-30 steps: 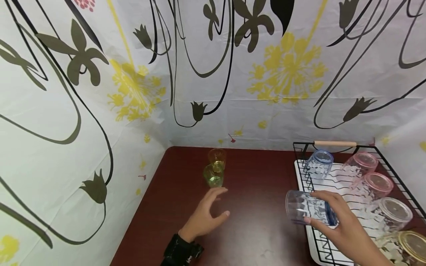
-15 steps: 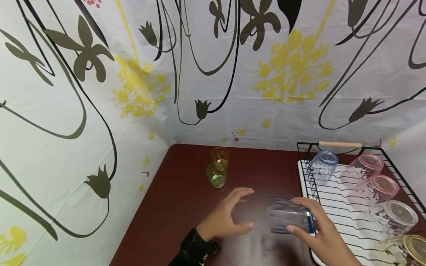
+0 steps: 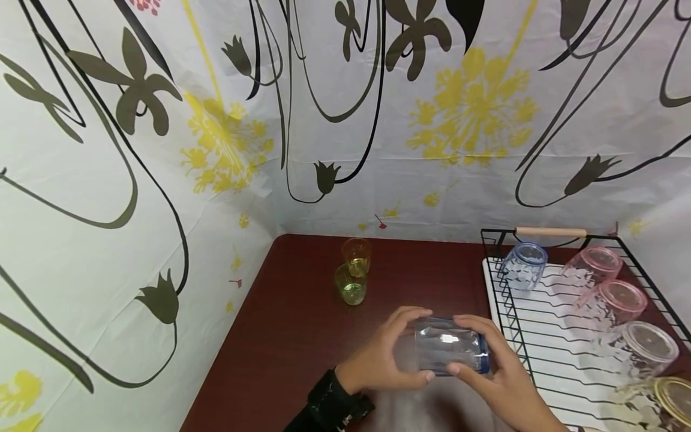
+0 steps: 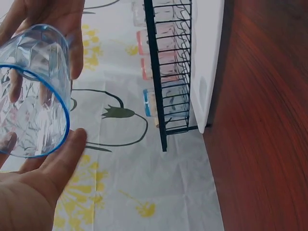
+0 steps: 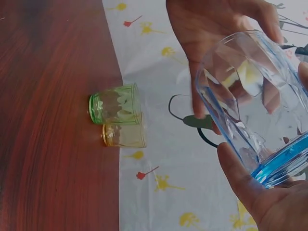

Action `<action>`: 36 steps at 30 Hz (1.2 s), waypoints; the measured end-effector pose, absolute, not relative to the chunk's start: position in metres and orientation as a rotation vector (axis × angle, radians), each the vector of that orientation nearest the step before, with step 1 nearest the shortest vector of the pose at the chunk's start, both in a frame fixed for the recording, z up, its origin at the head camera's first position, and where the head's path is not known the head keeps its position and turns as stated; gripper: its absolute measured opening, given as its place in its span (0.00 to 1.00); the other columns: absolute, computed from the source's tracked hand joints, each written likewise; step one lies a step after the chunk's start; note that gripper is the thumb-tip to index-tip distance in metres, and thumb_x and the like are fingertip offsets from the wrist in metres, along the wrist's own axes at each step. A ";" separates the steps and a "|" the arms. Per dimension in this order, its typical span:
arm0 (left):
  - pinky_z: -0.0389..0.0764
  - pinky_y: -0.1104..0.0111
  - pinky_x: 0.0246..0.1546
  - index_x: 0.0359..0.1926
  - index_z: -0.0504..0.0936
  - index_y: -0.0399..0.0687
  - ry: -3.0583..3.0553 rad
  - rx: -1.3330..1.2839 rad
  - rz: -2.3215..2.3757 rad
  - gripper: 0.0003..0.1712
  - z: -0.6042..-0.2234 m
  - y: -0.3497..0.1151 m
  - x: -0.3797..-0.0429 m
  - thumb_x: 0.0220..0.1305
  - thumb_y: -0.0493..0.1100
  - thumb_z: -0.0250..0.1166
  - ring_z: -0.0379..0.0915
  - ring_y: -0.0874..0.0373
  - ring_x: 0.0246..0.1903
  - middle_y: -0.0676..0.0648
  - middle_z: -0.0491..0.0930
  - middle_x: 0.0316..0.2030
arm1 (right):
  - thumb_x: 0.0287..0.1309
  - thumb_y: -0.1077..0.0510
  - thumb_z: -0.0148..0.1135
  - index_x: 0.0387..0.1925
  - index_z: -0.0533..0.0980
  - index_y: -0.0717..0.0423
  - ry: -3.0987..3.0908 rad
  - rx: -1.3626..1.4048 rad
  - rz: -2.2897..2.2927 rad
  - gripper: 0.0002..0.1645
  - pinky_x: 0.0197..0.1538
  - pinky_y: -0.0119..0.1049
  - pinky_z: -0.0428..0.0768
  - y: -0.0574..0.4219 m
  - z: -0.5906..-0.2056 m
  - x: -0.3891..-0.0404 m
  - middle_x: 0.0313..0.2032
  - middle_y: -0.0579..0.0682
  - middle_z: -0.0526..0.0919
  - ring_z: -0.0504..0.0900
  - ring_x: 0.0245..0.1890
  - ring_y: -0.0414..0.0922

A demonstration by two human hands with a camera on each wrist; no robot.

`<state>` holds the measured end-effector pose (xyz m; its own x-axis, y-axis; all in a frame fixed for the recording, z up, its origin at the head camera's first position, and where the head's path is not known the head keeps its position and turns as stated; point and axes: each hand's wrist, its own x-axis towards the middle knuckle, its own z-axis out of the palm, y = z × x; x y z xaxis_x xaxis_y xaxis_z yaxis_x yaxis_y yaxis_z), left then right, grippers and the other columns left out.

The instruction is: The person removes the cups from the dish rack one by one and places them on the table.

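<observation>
A clear drinking glass (image 3: pixel 445 343) with a blue tint lies sideways in the air over the table. My right hand (image 3: pixel 502 373) grips it near the thick blue base, thumb on the near side and fingers on the far side. At the other end, my left hand (image 3: pixel 372 359) curves round the open rim, its thumb and index fingertips overlapping the glass. The left wrist view looks into the mouth, where the rim (image 4: pixel 66 113) shows bright blue. Beyond the hands, a green glass (image 3: pixel 352 288) and a yellow glass (image 3: pixel 357 251) stand close together on the table.
On the right, a black wire dish rack (image 3: pixel 520 336) with a white tray (image 3: pixel 550 360) holds upturned glasses: a blue glass (image 3: pixel 525 267), pink glasses (image 3: pixel 615 303), a clear glass (image 3: pixel 645 351) and a yellow-rimmed glass (image 3: pixel 672 399). Patterned cloth (image 3: pixel 324 222) bounds the dark red table (image 3: pixel 259 360).
My right hand has carried the blue-tinted glass left, from beside the rack to over the table's middle. My left hand has moved right to meet its rim end.
</observation>
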<state>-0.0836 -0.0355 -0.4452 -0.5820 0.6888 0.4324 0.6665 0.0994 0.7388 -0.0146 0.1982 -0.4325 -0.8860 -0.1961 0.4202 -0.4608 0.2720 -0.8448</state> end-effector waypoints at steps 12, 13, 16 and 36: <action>0.76 0.67 0.66 0.74 0.62 0.46 2.310 1.522 1.594 0.50 -0.442 -0.033 -0.086 0.52 0.38 0.77 0.70 0.56 0.66 0.42 0.68 0.65 | 0.52 0.76 0.70 0.69 0.66 0.61 -2.331 0.651 1.624 0.43 0.36 0.34 0.88 0.199 -0.431 -0.018 0.67 0.39 0.65 0.77 0.53 0.29; 0.76 0.67 0.66 0.74 0.62 0.46 2.314 1.526 1.594 0.50 -0.442 -0.034 -0.086 0.52 0.38 0.77 0.71 0.56 0.66 0.41 0.68 0.65 | 0.53 0.76 0.70 0.69 0.66 0.61 -2.328 0.660 1.624 0.43 0.36 0.34 0.89 0.199 -0.431 -0.018 0.67 0.39 0.65 0.77 0.53 0.29; 0.77 0.67 0.66 0.73 0.63 0.46 2.356 1.523 1.577 0.50 -0.443 -0.035 -0.087 0.51 0.39 0.78 0.71 0.56 0.66 0.42 0.69 0.65 | 0.51 0.75 0.72 0.68 0.67 0.60 -2.332 0.672 1.581 0.43 0.40 0.31 0.88 0.198 -0.431 -0.019 0.67 0.37 0.66 0.76 0.54 0.28; 0.78 0.60 0.62 0.75 0.66 0.65 2.609 1.059 1.248 0.46 -0.440 -0.079 -0.102 0.58 0.51 0.76 0.71 0.55 0.63 0.53 0.66 0.67 | 0.51 0.55 0.79 0.63 0.74 0.44 -2.532 0.704 0.633 0.38 0.59 0.15 0.64 0.221 -0.425 -0.029 0.62 0.47 0.73 0.70 0.60 0.41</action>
